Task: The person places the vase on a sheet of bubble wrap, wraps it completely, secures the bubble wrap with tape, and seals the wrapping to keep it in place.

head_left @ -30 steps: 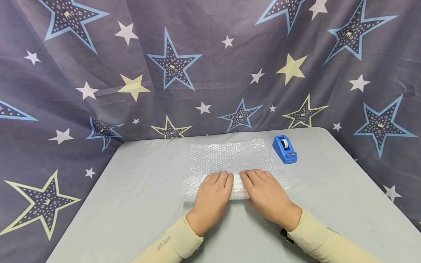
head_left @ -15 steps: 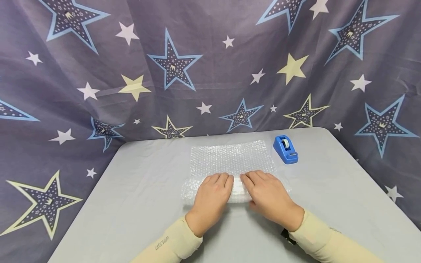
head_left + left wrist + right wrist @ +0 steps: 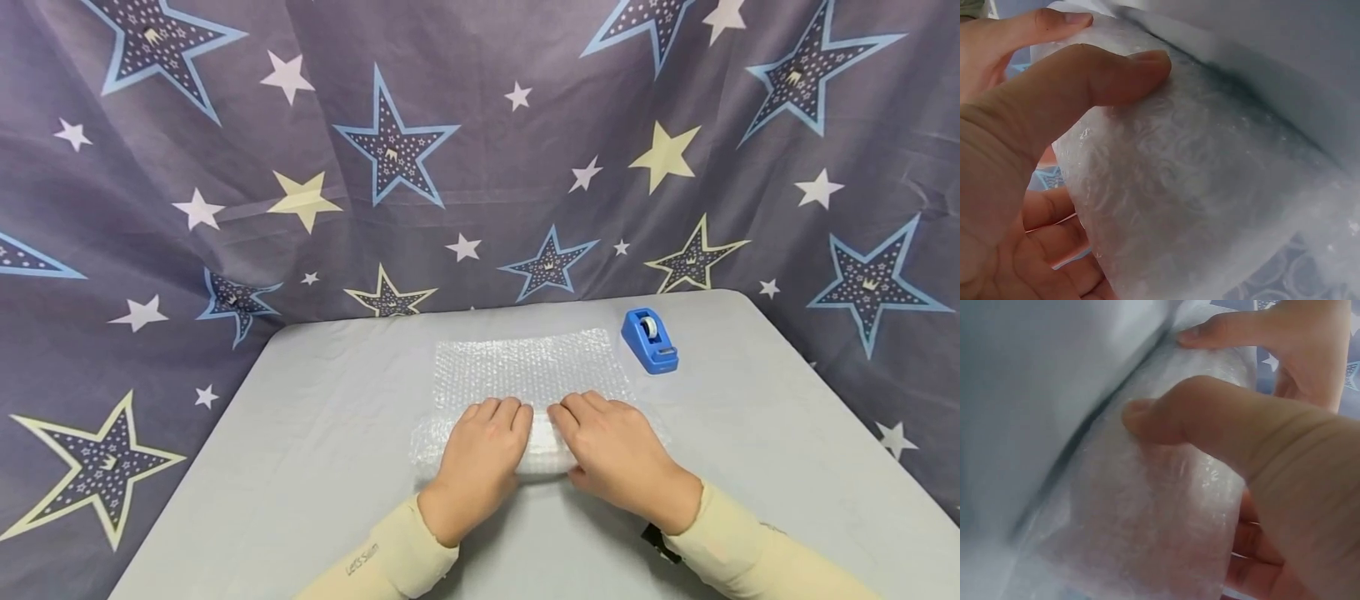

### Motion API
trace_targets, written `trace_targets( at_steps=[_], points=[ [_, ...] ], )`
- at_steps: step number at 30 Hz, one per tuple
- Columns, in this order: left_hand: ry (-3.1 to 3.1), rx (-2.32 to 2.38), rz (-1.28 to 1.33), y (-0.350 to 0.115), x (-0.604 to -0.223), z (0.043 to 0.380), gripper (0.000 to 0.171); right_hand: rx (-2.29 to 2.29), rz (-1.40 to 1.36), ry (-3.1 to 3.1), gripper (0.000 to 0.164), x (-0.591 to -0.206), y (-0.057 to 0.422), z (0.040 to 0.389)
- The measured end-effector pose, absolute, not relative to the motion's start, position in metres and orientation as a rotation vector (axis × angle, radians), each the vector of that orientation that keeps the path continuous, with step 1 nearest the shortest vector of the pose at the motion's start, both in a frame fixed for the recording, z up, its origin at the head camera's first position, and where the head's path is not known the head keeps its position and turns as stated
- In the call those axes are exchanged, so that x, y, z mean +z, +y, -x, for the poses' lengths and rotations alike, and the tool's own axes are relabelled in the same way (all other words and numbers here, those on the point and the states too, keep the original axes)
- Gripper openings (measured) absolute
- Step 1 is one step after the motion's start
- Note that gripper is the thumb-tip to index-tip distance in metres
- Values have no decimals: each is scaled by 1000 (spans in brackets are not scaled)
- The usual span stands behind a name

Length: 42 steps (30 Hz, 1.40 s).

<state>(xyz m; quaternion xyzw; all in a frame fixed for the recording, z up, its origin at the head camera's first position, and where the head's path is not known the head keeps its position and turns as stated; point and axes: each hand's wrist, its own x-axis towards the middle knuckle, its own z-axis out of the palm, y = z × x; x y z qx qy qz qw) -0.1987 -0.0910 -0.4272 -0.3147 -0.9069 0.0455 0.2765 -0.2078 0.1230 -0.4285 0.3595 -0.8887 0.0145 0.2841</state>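
Note:
A sheet of clear bubble wrap (image 3: 525, 367) lies on the table, its near part rolled into a thick bundle. What the roll holds inside cannot be made out. My left hand (image 3: 483, 458) grips the left half of the roll, fingers over the top; in the left wrist view its thumb presses the near side of the bubble wrap (image 3: 1166, 175). Close beside it, my right hand (image 3: 618, 454) grips the right half the same way. The right wrist view shows that thumb against the bubble wrap (image 3: 1147, 506), with fingers behind.
A blue tape dispenser (image 3: 649, 342) with a roll of tape stands at the back right of the grey-covered table (image 3: 315, 417). Behind the table hangs a purple-grey curtain (image 3: 480, 200) printed with stars.
Both hands and the rolled part have shifted slightly toward me. The far edge of the bubble wrap has slid nearer too. The tape dispenser has stayed in place.

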Motion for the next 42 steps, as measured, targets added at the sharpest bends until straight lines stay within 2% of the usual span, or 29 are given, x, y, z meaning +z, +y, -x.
trace_targets(
  at_steps=[7, 17, 27, 36, 42],
  points=[
    [-2467, 134, 880, -90, -419, 189, 55, 31, -977, -2381, 60, -421, 122, 199],
    [-2545, 162, 941, -90, -415, 181, 59, -9, -1028, -2448, 60, -418, 122, 190],
    [-2563, 198, 931, -88, -416, 182, 60, -16, -1041, -2459, 65, -420, 121, 190],
    [-2561, 186, 907, -89, -417, 183, 53, 25, -1039, -2461, 66, -421, 122, 191],
    [-2586, 164, 905, -89, -418, 185, 56, 45, -1039, -2484, 65, -423, 122, 195]
  ],
)
